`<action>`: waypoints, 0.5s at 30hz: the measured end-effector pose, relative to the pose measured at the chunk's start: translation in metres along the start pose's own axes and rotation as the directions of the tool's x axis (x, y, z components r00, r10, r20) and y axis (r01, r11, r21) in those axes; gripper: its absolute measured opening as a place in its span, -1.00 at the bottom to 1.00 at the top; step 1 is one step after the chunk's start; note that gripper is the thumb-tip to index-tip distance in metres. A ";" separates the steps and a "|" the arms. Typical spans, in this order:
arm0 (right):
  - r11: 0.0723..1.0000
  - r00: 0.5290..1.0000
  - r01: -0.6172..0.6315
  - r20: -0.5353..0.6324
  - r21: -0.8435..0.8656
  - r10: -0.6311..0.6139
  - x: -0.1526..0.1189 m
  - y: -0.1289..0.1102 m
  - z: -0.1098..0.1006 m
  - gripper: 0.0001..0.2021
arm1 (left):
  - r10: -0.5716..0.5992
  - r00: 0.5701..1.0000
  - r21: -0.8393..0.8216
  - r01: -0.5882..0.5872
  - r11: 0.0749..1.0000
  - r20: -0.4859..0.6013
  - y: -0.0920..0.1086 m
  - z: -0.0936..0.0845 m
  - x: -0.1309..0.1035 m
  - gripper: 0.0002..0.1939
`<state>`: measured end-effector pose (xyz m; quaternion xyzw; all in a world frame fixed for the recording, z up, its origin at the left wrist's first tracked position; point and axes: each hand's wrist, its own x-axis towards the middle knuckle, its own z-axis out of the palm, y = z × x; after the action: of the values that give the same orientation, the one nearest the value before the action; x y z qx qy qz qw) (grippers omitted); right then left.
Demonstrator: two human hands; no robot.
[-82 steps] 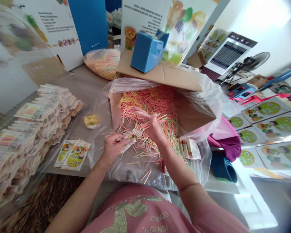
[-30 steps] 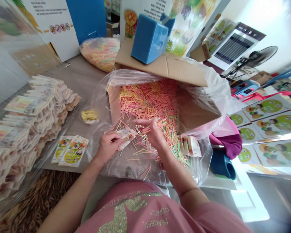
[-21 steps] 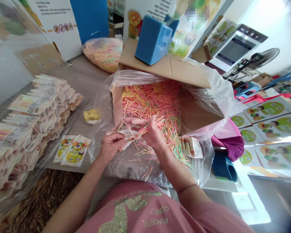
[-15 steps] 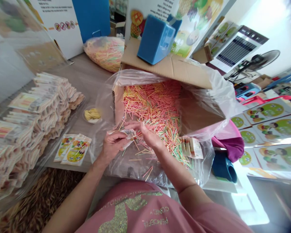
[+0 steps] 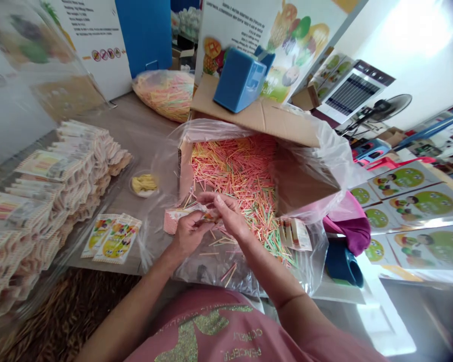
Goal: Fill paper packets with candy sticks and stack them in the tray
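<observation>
A small printed packet (image 5: 171,219), white with a red-patterned end, is gripped between the thumb and fingers of my left hand (image 5: 189,235). Close against its right end is my right hand (image 5: 229,215), its fingers curled and its thumb raised. What lies inside those fingers is hidden. Just beyond both hands, thin pastel sticks (image 5: 236,168) in pink, yellow and green fill a plastic-lined cardboard box (image 5: 305,183) on its side. Several sticks have spilled onto the clear plastic below my hands. Some pale packets (image 5: 295,234) rest at the right of the pile.
Rows of stacked packets (image 5: 60,168) cover the table's left side. Flat printed packets (image 5: 113,237) and a small dish of yellow pieces (image 5: 144,184) lie nearer. A blue holder (image 5: 236,80) stands on the box flap. A bag of sticks (image 5: 166,93) is behind; printed cartons (image 5: 419,201) are stacked right.
My left hand has shifted a little right with the packet and turned, showing its patterned end. The right hand's fingers have gone from stretched over the packet to curled beside it. The view has tilted slightly.
</observation>
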<state>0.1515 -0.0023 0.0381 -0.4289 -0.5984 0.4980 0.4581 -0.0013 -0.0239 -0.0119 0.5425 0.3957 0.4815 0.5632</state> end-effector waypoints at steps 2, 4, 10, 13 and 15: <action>0.979 0.997 0.058 -0.044 -0.194 -0.068 -0.001 0.006 -0.018 -0.59 | 0.061 0.996 0.230 -0.043 0.972 -0.069 0.006 -0.030 -0.015 -0.77; 0.901 0.983 0.106 -0.090 -0.420 -0.158 0.001 0.012 -0.046 -0.66 | 0.086 0.988 0.514 -0.007 0.858 -0.130 0.010 -0.074 -0.033 -0.73; 0.506 0.981 -0.083 -0.160 -0.859 -0.112 0.021 0.025 -0.101 -0.64 | 0.304 0.926 0.971 0.182 0.156 -0.223 0.011 -0.147 -0.070 -0.71; 0.274 0.989 -0.119 -0.137 -0.954 -0.049 0.036 0.016 -0.092 -0.63 | 0.394 0.913 0.991 0.069 0.116 -0.110 0.014 -0.103 -0.061 -0.61; 0.164 0.991 -0.128 -0.133 -0.978 -0.016 0.045 0.008 -0.081 -0.63 | 0.334 0.940 0.983 -0.118 0.141 0.065 0.015 -0.064 -0.048 -0.69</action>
<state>0.2215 0.0592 0.0422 -0.6719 -0.7354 -0.0142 0.0867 -0.0751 -0.0563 -0.0073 0.7854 0.5700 0.2395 -0.0293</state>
